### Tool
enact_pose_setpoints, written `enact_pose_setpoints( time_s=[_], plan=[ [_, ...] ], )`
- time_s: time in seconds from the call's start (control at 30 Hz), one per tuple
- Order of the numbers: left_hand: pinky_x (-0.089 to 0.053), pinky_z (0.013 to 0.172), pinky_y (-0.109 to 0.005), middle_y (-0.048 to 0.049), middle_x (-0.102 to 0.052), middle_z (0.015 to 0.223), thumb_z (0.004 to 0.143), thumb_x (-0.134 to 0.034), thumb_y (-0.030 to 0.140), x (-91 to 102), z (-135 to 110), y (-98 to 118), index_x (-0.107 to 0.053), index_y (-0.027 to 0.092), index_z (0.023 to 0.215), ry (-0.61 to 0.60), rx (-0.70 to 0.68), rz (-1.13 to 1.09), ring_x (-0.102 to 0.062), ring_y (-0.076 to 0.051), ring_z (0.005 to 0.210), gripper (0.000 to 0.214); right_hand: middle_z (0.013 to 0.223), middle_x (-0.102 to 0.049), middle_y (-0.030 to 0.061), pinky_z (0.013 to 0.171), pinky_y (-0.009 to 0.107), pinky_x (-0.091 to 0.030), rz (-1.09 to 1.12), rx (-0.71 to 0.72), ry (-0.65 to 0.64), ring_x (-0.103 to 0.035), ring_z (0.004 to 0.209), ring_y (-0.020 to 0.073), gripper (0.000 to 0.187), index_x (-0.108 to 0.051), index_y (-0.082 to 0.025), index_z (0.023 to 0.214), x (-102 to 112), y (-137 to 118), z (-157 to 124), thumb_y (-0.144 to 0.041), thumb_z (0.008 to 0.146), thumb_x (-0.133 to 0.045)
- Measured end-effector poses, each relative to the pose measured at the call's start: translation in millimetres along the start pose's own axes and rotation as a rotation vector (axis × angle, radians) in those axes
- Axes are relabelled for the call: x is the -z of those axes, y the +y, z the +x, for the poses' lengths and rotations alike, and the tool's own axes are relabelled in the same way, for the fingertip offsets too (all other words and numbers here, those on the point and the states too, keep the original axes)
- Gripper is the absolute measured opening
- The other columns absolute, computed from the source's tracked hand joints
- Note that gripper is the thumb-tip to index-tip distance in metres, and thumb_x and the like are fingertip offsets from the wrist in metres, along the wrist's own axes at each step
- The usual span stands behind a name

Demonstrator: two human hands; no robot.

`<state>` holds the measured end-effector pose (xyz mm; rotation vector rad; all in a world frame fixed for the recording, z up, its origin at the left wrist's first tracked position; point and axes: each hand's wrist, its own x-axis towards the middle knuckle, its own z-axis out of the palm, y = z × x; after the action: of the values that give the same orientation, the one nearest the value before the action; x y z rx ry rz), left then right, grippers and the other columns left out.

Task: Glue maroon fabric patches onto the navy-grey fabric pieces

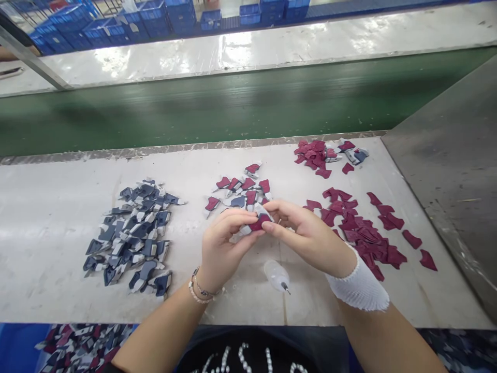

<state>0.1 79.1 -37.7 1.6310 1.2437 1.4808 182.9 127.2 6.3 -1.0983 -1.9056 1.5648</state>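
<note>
Your left hand (pixel 227 241) and right hand (pixel 306 233), fingers curled and nearly closed, pinch a maroon-and-grey fabric piece (pixel 259 223) between them at centre; a plastic squeeze bottle (pixel 277 275) lies just below at 6 o'clock; navy pieces (pixel 130 238) sit at 9 o'clock; loose maroon pieces (pixel 361 230) at 3 o'clock.

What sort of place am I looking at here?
Most likely a factory assembly line: a green conveyor belt runs behind the workbench, which holds sorted piles of cut maroon pieces and grey-blue pieces, with stacked blue crates beyond.
</note>
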Motion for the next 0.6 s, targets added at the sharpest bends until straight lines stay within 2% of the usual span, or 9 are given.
enact_pose_setpoints(
  time_s=[0.17,0.27,0.37,0.47,0.6],
  plan=[
    [-0.060,0.080,-0.029,-0.0028,-0.069,0.098,0.077,-0.077,0.010,-0.7,-1.3,-0.1,-0.069,0.025,0.099,-0.009,0.010,-0.041,-0.065,-0.017,0.097,0.028,0.084,-0.060,-0.0010,0.066,0.029,-0.044,-0.106,0.088,0.006,-0.055,0.073,0.0152,0.012,-0.057,-0.023,0.101,2.2,-3.9,-0.5,-0.034,0.098,-0.053],
    [-0.061,0.079,-0.030,-0.0038,-0.068,0.101,0.079,-0.076,0.014,-0.4,-0.7,-0.9,-0.065,0.024,0.104,-0.065,0.135,-0.106,-0.067,-0.017,0.092,0.030,0.084,-0.064,-0.0005,0.064,0.029,-0.042,-0.193,0.100,0.018,-0.056,0.070,0.0154,0.009,-0.058,-0.023,0.102,4.8,-4.5,-2.1,-0.030,0.097,-0.054],
    [-0.060,0.079,-0.033,-0.0048,-0.070,0.098,0.080,-0.075,0.017,2.2,1.1,-1.0,-0.065,0.021,0.106,-0.183,0.230,-0.031,-0.068,-0.017,0.085,0.028,0.090,-0.067,0.0006,0.066,0.029,-0.044,-0.274,0.146,0.007,-0.059,0.075,0.0161,0.009,-0.060,-0.024,0.103,7.8,-4.6,-4.3,-0.023,0.096,-0.055],
    [-0.057,0.074,-0.030,-0.0033,-0.072,0.089,0.080,-0.074,0.017,5.2,2.4,0.4,-0.068,0.020,0.099,-0.278,0.202,0.075,-0.066,-0.016,0.079,0.020,0.086,-0.067,0.0004,0.065,0.029,-0.044,-0.338,0.156,-0.039,-0.059,0.073,0.0158,0.012,-0.063,-0.022,0.103,10.2,-5.8,-6.6,-0.020,0.095,-0.055],
    [-0.052,0.064,-0.027,-0.0023,-0.069,0.080,0.082,-0.073,0.022,5.6,3.2,2.7,-0.068,0.019,0.096,-0.331,0.193,0.126,-0.061,-0.014,0.070,0.015,0.082,-0.064,-0.0005,0.064,0.029,-0.044,-0.358,0.124,-0.069,-0.057,0.069,0.0145,0.011,-0.063,-0.020,0.103,12.7,-7.1,-9.4,-0.023,0.096,-0.055]
  ],
)
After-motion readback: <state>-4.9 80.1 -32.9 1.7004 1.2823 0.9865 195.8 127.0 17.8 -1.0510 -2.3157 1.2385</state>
